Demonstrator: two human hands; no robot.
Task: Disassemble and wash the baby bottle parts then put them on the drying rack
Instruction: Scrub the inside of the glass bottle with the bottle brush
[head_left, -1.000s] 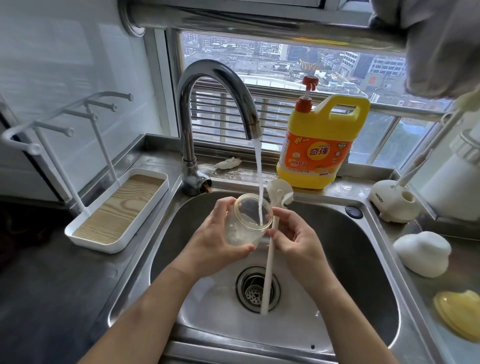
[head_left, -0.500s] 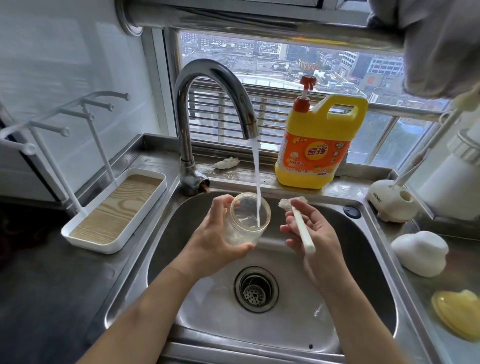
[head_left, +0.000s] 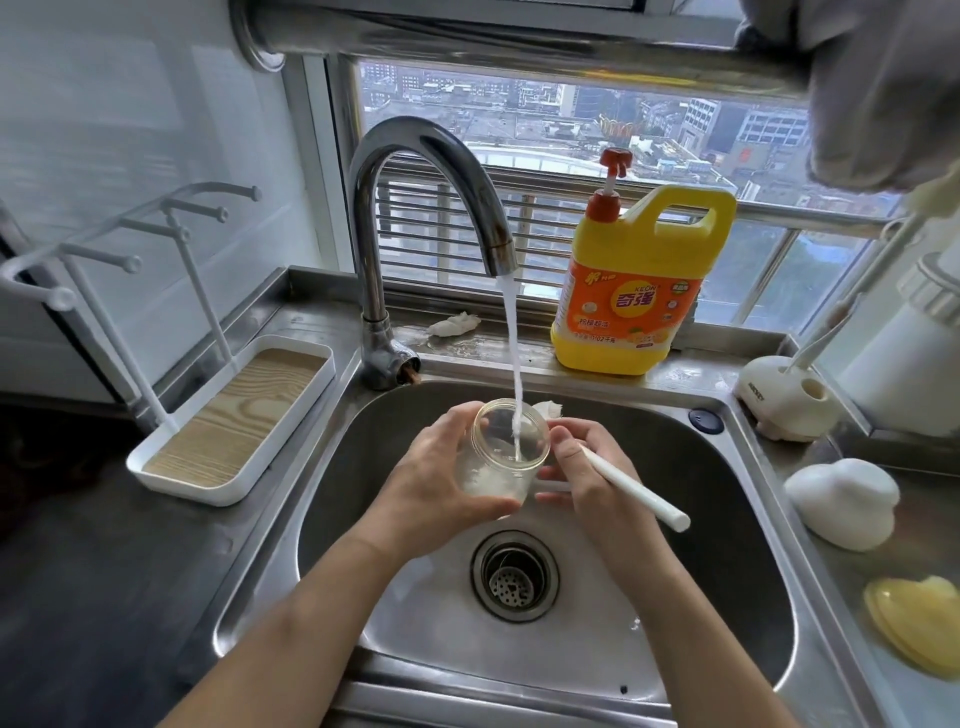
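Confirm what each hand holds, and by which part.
Left hand grips the clear bottle round its side wall. Right hand holds the white brush by its handle, close to the brush head.

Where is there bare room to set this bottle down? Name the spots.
Free: the wood-grain floor of the drying rack, and the dark counter in front of it, left of the sink. Crowded: the right counter, with the brush holder, white dome and yellow lid.
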